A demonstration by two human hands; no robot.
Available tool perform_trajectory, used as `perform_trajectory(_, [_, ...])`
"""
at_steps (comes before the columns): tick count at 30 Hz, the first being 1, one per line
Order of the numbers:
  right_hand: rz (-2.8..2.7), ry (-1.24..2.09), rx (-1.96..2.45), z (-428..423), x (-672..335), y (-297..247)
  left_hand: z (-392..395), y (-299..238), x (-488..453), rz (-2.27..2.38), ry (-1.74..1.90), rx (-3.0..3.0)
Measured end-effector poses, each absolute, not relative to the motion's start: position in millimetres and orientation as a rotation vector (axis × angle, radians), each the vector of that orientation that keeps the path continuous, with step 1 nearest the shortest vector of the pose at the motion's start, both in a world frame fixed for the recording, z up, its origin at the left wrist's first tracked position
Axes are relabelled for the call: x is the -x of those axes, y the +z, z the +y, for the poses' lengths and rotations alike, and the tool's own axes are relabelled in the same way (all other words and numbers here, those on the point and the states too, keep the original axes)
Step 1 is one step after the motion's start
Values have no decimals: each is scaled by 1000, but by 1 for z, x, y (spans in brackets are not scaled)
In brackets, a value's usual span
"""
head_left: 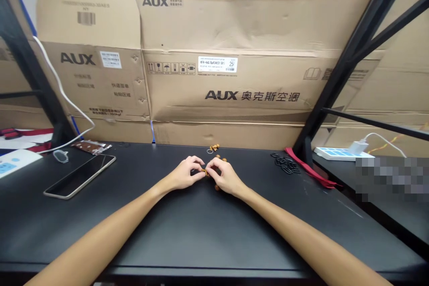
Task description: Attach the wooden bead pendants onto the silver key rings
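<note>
My left hand (182,173) and my right hand (226,176) meet over the black table (187,228), fingertips pinching a strand of small brown wooden beads (204,172) between them. The pinched part is mostly hidden by my fingers. The strand runs on past my right hand: a bead cluster (221,158) lies behind it and a larger bead (217,187) shows below it. Farther back, a small group of orange-brown beads (213,148) with a thin loop rests on the tabletop, apart from both hands.
A smartphone (79,176) lies on the table at left, near a small transparent item (60,156) and a brown packet (91,146). At right are black rubber rings (286,164), a red strap (310,168) and a power strip (338,154). Cardboard AUX boxes (217,53) stand behind the table.
</note>
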State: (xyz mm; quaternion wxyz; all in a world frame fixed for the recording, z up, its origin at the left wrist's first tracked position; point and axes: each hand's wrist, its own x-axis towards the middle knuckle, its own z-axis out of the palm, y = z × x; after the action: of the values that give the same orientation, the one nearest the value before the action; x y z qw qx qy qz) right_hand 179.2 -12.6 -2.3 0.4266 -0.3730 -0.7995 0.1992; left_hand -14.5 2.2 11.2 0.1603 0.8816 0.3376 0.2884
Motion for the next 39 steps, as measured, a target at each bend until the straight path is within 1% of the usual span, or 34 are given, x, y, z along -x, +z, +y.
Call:
perform_trajectory(3, [-2005,498,933,-12,-179,-4,1,11,11,925,830,-2527])
perform_trajectory(9, [-1940,343,1035,-3,-183,-9,3,17,14,881,817,-2486])
perform_trajectory(12, [-1882,341,1069,-1,-187,-8,6,18,19,849,774,-2455])
perform_trajectory(16, [-1868,401,1023,-4,-190,-1,11,14,23,1042,835,-2535])
perform_trajectory(19, [-1982,407,959,-10,-189,2,14,9,26,1210,827,-2681])
perform_trajectory(22, [-2134,410,881,-14,-187,1,14,7,29,1253,762,-2813])
perform_trajectory(32, [-2419,78,846,-23,-181,-4,13,5,27,1244,668,-2820])
perform_trajectory(39, [-2435,7,905,-25,-178,-7,14,3,28,1231,683,-2806])
